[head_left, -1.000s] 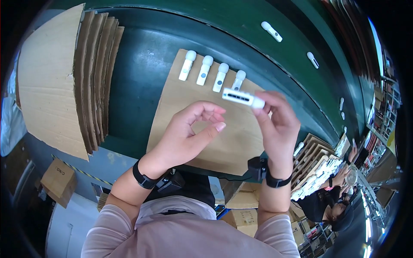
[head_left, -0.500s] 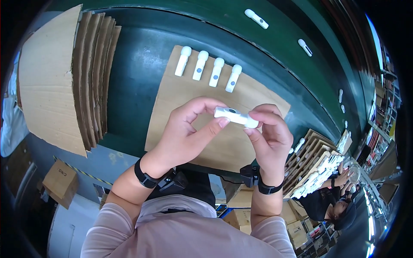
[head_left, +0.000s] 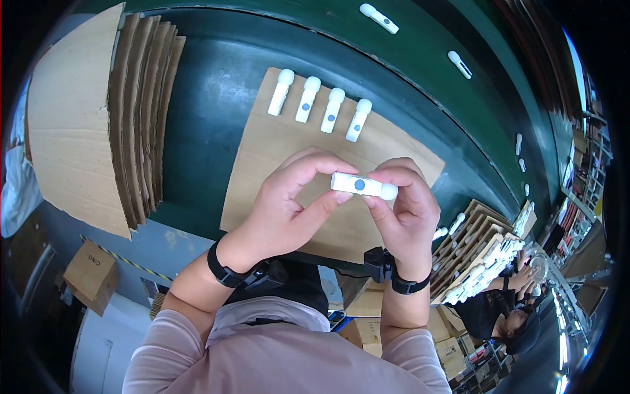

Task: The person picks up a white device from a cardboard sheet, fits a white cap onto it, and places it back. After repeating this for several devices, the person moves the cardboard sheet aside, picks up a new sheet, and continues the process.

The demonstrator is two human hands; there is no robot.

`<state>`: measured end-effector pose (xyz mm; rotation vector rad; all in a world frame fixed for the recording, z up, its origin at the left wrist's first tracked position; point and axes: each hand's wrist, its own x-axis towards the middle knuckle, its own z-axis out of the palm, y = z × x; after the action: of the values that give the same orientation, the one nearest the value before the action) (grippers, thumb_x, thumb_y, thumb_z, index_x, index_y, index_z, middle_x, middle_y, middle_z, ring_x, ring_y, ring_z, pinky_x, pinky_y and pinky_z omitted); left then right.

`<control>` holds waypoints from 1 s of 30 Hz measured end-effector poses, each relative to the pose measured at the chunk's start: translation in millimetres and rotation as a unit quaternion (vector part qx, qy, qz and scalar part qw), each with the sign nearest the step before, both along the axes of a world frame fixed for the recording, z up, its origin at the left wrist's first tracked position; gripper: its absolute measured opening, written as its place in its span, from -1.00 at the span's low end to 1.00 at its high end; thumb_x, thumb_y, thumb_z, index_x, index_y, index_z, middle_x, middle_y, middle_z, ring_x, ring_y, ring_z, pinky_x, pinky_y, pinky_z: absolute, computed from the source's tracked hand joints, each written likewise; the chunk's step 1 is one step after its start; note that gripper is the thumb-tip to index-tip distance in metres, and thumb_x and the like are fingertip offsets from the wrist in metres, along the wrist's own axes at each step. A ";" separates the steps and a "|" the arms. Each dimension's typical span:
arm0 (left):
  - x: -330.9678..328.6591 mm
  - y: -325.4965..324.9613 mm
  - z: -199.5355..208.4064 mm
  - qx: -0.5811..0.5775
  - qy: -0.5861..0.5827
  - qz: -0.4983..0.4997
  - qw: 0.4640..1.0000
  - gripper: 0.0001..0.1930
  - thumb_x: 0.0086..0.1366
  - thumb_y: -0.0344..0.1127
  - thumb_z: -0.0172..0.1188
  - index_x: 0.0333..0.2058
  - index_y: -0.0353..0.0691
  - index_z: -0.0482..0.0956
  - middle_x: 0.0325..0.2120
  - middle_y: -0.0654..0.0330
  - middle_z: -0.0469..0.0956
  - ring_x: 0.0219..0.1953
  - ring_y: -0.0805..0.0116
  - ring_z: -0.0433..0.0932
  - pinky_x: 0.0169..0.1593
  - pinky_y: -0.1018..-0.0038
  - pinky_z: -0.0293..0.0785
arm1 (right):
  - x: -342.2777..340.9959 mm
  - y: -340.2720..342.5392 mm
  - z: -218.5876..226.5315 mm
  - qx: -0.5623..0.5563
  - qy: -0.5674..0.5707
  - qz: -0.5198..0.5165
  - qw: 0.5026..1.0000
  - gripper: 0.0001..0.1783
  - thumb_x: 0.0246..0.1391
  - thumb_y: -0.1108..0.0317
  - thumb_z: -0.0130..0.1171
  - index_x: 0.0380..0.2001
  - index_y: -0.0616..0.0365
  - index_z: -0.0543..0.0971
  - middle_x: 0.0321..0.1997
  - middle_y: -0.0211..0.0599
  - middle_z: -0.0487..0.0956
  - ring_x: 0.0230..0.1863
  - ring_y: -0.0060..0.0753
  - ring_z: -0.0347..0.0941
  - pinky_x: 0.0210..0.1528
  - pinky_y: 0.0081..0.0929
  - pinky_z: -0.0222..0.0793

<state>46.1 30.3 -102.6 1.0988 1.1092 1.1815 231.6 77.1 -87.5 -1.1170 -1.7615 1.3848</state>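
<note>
Between my two hands I hold a small white wand-shaped device [head_left: 348,183] with a rounded head and a dark round spot facing up. The thumb and fingers of my left hand [head_left: 279,207] pinch its squared end. My right hand [head_left: 410,213] grips it close to the neck, and the rounded head [head_left: 388,192] points right. Just beyond my hands, several similar devices [head_left: 333,111] lie in a slanting row along the far edge of a flat cardboard sheet [head_left: 262,167], heads away from me. The sheet lies under my hands on a dark green table [head_left: 203,111].
A thick stack of cardboard sheets [head_left: 72,118] stands at the left. More white devices [head_left: 379,18] lie spaced along the green strip beyond the table. At right, layered cardboard [head_left: 453,253] carries many devices, near a person in black [head_left: 485,315]. A carton [head_left: 90,272] sits lower left.
The held device has turned, bringing its dark spot into fuller view. My right fingers have shifted from its head toward the neck. Devices on the far strip have moved slightly up and left.
</note>
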 end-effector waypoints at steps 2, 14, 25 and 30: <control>0.0 0.4 0.2 -0.003 0.000 0.003 1.000 -0.75 0.20 -0.53 0.20 -0.12 -0.34 0.49 -0.17 0.10 0.51 -0.10 0.30 0.46 0.03 0.42 0.36 | -1.7 -0.9 -0.9 -0.022 0.017 -0.006 1.000 -0.67 -0.08 0.59 0.31 -0.17 0.23 0.54 -0.21 -0.29 0.52 -0.15 -0.40 0.42 -0.11 -0.50 0.34; 2.1 2.9 -7.9 0.128 0.165 0.001 0.978 -0.62 0.09 -0.45 0.32 -0.07 -0.23 0.52 -0.17 0.10 0.45 -0.10 0.19 0.45 -0.02 0.38 0.39 | 4.2 -4.6 -21.6 -0.333 0.218 -0.078 0.914 -0.68 0.06 0.60 0.19 -0.08 0.26 0.46 -0.19 -0.34 0.52 -0.19 -0.55 0.44 -0.10 -0.61 0.37; 1.2 -1.5 -17.0 0.066 0.279 0.020 0.958 -0.65 0.07 -0.40 0.29 -0.13 -0.19 0.47 -0.19 0.07 0.44 -0.11 0.04 0.42 -0.02 0.25 0.35 | 23.7 57.7 -39.1 -0.112 -0.154 -0.076 0.979 -0.76 0.11 0.49 0.19 -0.13 0.31 0.52 -0.28 -0.37 0.58 -0.26 -0.56 0.51 -0.14 -0.62 0.42; -5.3 3.8 -16.2 0.084 0.336 0.011 0.938 -0.65 0.07 -0.40 0.29 -0.14 -0.19 0.46 -0.19 0.10 0.44 -0.10 0.05 0.43 -0.02 0.24 0.35 | 17.3 70.4 -45.7 -0.083 -0.230 -0.042 0.969 -0.77 0.07 0.51 0.21 -0.17 0.30 0.57 -0.26 -0.33 0.57 -0.25 -0.55 0.52 -0.14 -0.64 0.41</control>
<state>40.8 34.1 -118.9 1.6992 1.5547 0.9438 248.9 147.5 -133.2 -1.6947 -1.9029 1.3130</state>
